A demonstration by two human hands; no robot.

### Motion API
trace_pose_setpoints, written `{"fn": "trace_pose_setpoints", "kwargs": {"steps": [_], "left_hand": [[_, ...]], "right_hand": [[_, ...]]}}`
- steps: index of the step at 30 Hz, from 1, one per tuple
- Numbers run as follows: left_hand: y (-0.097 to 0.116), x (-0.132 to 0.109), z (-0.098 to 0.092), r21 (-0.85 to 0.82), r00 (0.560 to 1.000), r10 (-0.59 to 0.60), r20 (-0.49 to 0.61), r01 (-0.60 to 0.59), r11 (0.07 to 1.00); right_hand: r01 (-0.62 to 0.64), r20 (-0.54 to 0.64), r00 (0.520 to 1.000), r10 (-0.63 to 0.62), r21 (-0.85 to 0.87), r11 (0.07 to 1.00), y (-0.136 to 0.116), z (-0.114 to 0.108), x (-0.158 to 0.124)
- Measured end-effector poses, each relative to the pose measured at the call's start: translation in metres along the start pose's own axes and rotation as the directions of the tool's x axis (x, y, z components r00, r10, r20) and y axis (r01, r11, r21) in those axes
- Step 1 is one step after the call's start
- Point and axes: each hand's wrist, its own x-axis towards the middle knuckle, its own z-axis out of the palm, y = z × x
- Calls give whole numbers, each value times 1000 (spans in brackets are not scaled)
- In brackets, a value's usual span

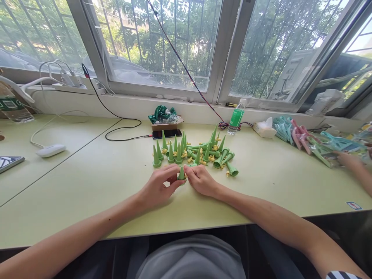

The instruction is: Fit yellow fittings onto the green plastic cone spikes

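My left hand (159, 181) is closed round a green cone-shaped plant watering spike (181, 173), held point up just above the table's near half. My right hand (202, 180) meets it from the other side, thumb and forefinger pinched at the spike's edge, where a bit of yellow shows. What those fingertips grip is mostly hidden. Just beyond both hands stand several upright green spikes (156, 158) with yellow valve pieces. More green spikes (231, 169) lie on their sides to the right, among loose yellow valves (190, 159).
Behind the spikes are a black phone (166, 134) on a cable and a small cardboard box (167, 126). A water bottle (236, 117) and tissue pack (264, 129) stand further right. Bagged plastic hangers (300, 135) lie near another person's hand (350, 161). A white mouse (51, 150) is left.
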Motion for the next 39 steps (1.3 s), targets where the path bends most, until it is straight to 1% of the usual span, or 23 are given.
{"fn": "trace_pose_setpoints", "kwargs": {"steps": [2,5,7,9,12,14,15,16,18,19,21,23,25,27,30,32,35,39], "left_hand": [[-3,-1,-1,87,992,125,10,-125,988],[-8,-4,-2,113,970,241,44,-244,963],[-9,-6,-3,97,958,277,71,-283,954],[-8,-7,-4,91,953,290,86,-298,950],[-4,-6,-4,72,955,288,71,-293,953],[0,-4,-3,61,965,260,29,-261,963],[2,-2,-3,61,974,227,1,-227,972],[4,0,-2,60,984,179,-24,-178,982],[6,3,-3,13,998,29,-52,-28,1000],[7,4,-4,-41,997,-52,-52,49,998],[8,6,-7,-192,983,-185,-13,179,965],[9,9,-10,-344,965,-256,63,262,902],[9,11,-14,-453,949,-289,128,315,834],[8,13,-17,-520,930,-330,160,363,773],[6,14,-18,-580,901,-383,203,425,695],[5,14,-19,-589,889,-396,231,451,671],[6,13,-19,-565,895,-380,233,443,696],[8,12,-18,-502,926,-332,182,378,778]], "right_hand": [[-11,8,1000,11,-3,1000,-1,0,0],[-26,11,1000,26,-3,1000,-2,0,0],[-41,18,999,41,11,999,-3,0,0],[-59,36,998,58,46,997,-5,0,-1],[-106,56,993,101,105,989,-8,0,-1],[-132,70,990,124,130,983,-10,-1,-1],[-135,74,989,126,132,982,-10,-1,0],[-131,73,990,123,125,983,-9,-1,0],[-111,44,993,108,76,991,-7,0,1],[-99,19,995,98,37,994,-6,0,1],[-64,-24,998,63,-46,997,-3,-1,1],[-10,-42,999,5,-117,993,-3,-2,1],[48,-40,998,-56,-172,984,-4,-5,0],[89,-23,995,-96,-217,972,-6,-8,-1],[117,14,993,-117,-242,963,-6,-9,-2],[131,32,991,-127,-221,966,-4,-9,-2],[139,44,990,-133,-151,979,-1,-7,-1],[93,31,995,-92,-55,994,-3,-5,-1]]}}
